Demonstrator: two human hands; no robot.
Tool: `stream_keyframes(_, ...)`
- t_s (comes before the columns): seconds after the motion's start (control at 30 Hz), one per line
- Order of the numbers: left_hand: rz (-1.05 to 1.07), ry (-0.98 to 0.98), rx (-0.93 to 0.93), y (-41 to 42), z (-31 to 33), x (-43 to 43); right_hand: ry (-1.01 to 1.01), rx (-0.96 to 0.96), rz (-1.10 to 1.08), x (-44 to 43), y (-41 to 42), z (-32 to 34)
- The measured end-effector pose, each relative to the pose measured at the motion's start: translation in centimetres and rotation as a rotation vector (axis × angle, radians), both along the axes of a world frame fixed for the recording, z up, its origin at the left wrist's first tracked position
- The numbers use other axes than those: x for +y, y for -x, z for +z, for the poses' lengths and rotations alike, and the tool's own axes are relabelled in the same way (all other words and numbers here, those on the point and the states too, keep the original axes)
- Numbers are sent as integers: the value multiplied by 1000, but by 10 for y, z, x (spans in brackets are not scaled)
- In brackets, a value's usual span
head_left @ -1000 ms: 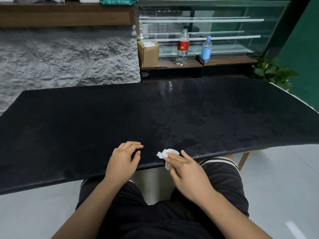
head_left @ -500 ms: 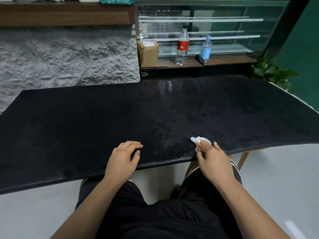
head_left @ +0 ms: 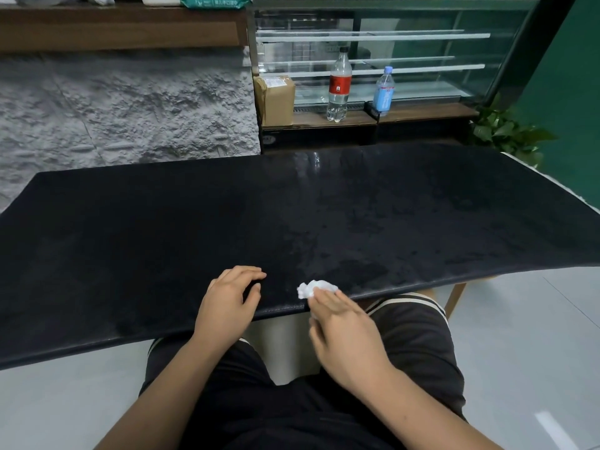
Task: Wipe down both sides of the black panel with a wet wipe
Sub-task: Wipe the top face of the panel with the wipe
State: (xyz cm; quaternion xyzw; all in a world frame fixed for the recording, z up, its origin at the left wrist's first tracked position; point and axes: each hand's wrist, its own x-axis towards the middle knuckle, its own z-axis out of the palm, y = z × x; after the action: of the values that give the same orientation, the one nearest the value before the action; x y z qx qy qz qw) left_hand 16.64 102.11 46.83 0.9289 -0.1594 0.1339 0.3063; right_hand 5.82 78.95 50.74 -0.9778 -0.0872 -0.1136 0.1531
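A large black panel [head_left: 292, 222] lies flat in front of me, its near edge over my lap. Damp streaks show on its right half. My left hand [head_left: 227, 303] rests on the near edge with its fingers curved on the surface. My right hand [head_left: 344, 332] holds a crumpled white wet wipe [head_left: 313, 288] against the panel at the near edge, just right of my left hand. Most of the wipe sticks out past my fingertips.
Behind the panel runs a grey textured wall and a glass display case [head_left: 389, 60]. On its wooden ledge stand a cardboard box [head_left: 276, 99], a red-labelled bottle [head_left: 339, 86] and a blue-labelled bottle [head_left: 383, 90]. A green wipe pack [head_left: 211, 1] lies on the upper shelf. A plant [head_left: 506, 134] stands at the right.
My right hand swept the wipe right along the near edge, then back left to beside my left hand. My left hand has stayed in place.
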Motion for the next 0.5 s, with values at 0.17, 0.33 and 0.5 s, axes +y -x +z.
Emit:
stream_keyframes(0.17,13,3,-2,0,1,-1,3,76,87,-5,-1,2)
stream_keyframes(0.33,7,-8,8,0,0,0,-32,122,21,-34,-14,8)
stream_keyframes(0.5,4,-8,8,-1,-1,0,24,194,-147,-60,-19,17)
